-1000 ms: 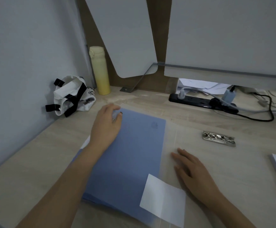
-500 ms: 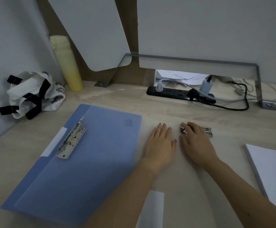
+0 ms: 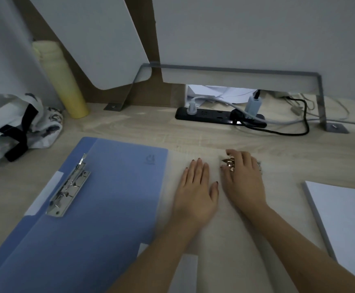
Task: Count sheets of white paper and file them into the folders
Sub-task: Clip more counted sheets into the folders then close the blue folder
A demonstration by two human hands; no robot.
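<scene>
A blue folder (image 3: 100, 208) lies open at the left of the desk, with a metal clip (image 3: 68, 187) along its left side. To its right a clear folder cover (image 3: 193, 157) lies flat. My left hand (image 3: 195, 193) rests on that cover, palm down with the fingers straight. Just right of it, my right hand (image 3: 244, 178) curls its fingertips over a second metal clip (image 3: 229, 163), whose end sticks up by the fingers. A stack of white paper (image 3: 345, 225) lies at the right edge, apart from both hands.
A black power strip (image 3: 219, 118) with plugs and cables runs along the back under a grey metal bracket (image 3: 320, 96). A yellow bottle (image 3: 64, 89) and a white bag with black straps (image 3: 13, 127) stand at the back left. A white label slip (image 3: 185, 271) lies between my forearms.
My left hand left the blue folder's far corner and now lies on the clear cover. My right hand reached forward onto the metal clip and has curled its fingers on it.
</scene>
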